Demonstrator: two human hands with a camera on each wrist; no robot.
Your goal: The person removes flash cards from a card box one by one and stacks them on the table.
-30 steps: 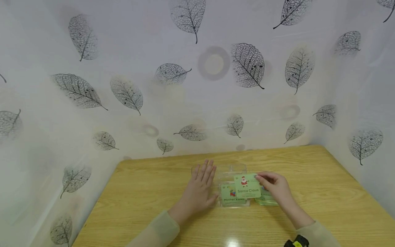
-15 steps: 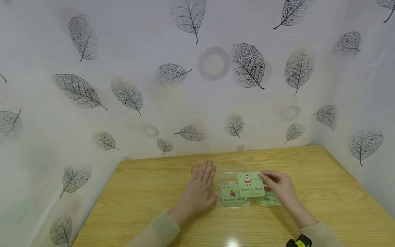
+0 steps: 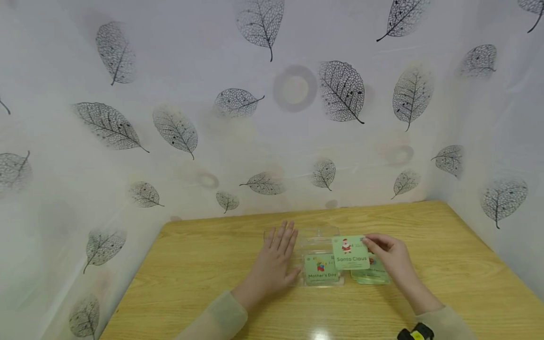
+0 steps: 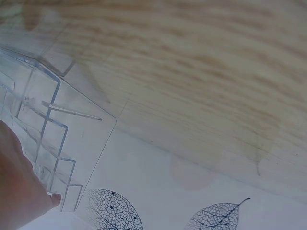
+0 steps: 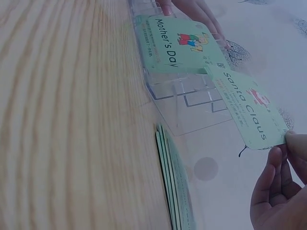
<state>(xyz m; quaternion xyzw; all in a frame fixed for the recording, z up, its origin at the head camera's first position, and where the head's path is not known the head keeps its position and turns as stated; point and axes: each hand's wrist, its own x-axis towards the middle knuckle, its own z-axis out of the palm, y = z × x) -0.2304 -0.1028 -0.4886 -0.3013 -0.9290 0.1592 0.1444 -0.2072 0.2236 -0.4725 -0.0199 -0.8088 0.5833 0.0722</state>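
Observation:
My right hand pinches a green "Santa Claus" card by its upper right corner, between thumb and fingers. The card is raised and overlaps the right edge of a "Mother's Day" card, which stands in the front of a clear plastic stepped holder. With fingers extended, my left hand rests against the holder's left side. A stack of green cards lies on the table right of the holder, partly hidden by my right hand in the head view.
The wooden table reaches back to a pale curtain printed with dark leaves, which also runs along both sides. A black and yellow band sits at the right wrist.
My right hand has moved a little to the right and up with the Santa Claus card, uncovering more of the Mother's Day card. My left hand has stayed in place.

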